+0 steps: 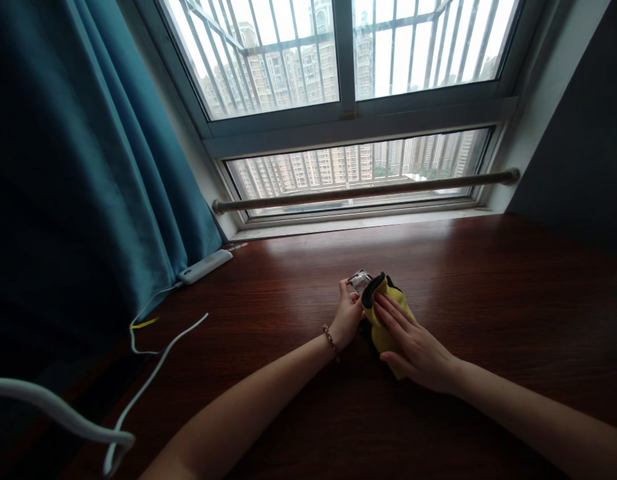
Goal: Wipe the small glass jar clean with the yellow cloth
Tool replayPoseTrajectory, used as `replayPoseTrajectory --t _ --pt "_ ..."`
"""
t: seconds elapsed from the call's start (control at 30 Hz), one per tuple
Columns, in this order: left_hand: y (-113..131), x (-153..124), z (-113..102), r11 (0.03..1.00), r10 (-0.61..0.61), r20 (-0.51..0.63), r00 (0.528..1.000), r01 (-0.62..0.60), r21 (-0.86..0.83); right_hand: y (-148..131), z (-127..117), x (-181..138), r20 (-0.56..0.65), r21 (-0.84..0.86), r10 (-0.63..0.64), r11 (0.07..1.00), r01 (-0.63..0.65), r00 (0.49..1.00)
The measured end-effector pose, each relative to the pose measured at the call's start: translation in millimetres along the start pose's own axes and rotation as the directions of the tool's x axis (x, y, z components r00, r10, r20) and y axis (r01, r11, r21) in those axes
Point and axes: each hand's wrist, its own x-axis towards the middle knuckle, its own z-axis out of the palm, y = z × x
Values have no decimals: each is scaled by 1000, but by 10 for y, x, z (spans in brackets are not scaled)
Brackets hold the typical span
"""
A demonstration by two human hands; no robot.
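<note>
L to R. 1 teal curtain (88,167) hanging at far left. White cables: 2 runs visible, a thick one (48,407) low at the left edge and a thin one (153,360) trailing across the bench (488,300); can't tell if they join. 1 white power strip (204,266) at the curtain's foot, lying on the bench near the window sill. 1 window (345,100) w/ 1 round rail (363,192) across its lower pane.

Mid-bench: 2 hands, both the person's own. Left hand (347,315), 1 bead bracelet (330,339) on the wrist, grip closed round 1 small clear, shiny object (359,280); fingers curled on its left side, thumb near the top. What the object is can't be made out, too small. Right hand (415,341) just beside it, grip loosely closed on 1 yellow cloth (383,320) w/ dark edge: fingers stretched flat over the top of the cloth, thumb tucked under its lower edge. Cloth bunched, its upper end touching the clear object, lower part resting on the bench. Hands nearly touching, the cloth between them. Both forearms bare, lying across the dark wood.
</note>
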Motion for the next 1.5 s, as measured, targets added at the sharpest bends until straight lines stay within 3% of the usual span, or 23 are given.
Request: replayPoseTrajectory --t 0.13,0.23,0.3,0.43,0.57,0.73,0.8,0.93,1.0,1.07,1.13,1.2,1.3,1.43,1.5 --pt "103 -90 13 988 -7 148 989 -17 156 -1 -19 8 -151 51 9 999 -1 989" --pt "205 -191 31 964 -45 267 963 -28 263 33 -28 18 -277 196 86 980 -32 957" --pt "249 -243 40 960 -72 329 942 -24 280 73 -18 16 -300 323 164 944 -61 940" --pt "265 -278 56 982 -133 382 914 70 176 161 35 -2 -246 541 291 833 -118 924" --pt "245 -233 48 978 -201 386 900 205 33 197 61 -2 -188 612 331 776 -153 925" --pt "221 -114 -8 951 -227 270 936 272 -143 187 62 10 -97 634 445 718 -289 890" --pt "228 -81 -19 940 -227 188 956 265 -215 189 77 -1 -77 674 545 645 -360 835" --pt "282 -78 6 918 -254 73 965 264 -297 213 25 -1 -69 817 749 421 -394 659" --pt "304 -90 24 909 -273 50 961 274 -313 251 -76 42 -17 937 843 201 -284 538" --pt "309 -98 31 905 -277 44 960 276 -324 324 -217 105 70 995 920 -34 -98 386" --pt "295 -100 26 906 -269 54 962 272 -325 428 -371 155 166 984 955 -178 30 244" --pt "272 -96 13 909 -264 74 962 273 -315 550 -508 147 234 968 960 -244 53 157" --pt "234 -93 0 914 -260 112 959 282 -291 728 -619 -17 262 965 963 -263 1 66" --pt "213 -100 14 921 -251 156 955 286 -265 930 -581 -350 292 949 956 -291 -123 -13" --pt "215 -102 26 921 -250 172 953 289 -260 989 -558 -434 308 939 951 -308 -155 -24"
